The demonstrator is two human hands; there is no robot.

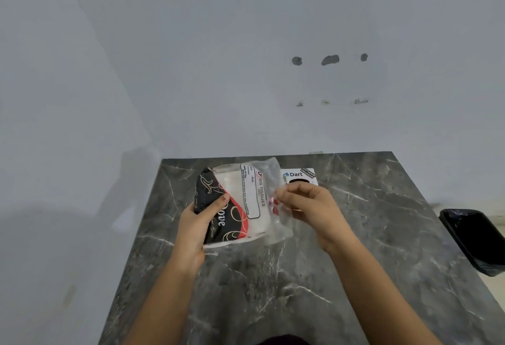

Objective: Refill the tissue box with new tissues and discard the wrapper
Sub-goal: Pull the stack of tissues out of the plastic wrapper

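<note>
A pack of new tissues (240,205) in a clear plastic wrapper with black, red and white print is held above the dark marble table (273,284). My left hand (200,221) grips the pack's black left end. My right hand (306,205) pinches the loose clear wrapper end (276,180) on the pack's right side. Behind my right hand lies the white tissue box (299,176) with a dark oval opening and printed words; most of it is hidden.
A bin lined with a black bag (475,238) stands on the floor past the table's right edge. A grey wall rises right behind the table. The table's left edge drops off beside my left forearm.
</note>
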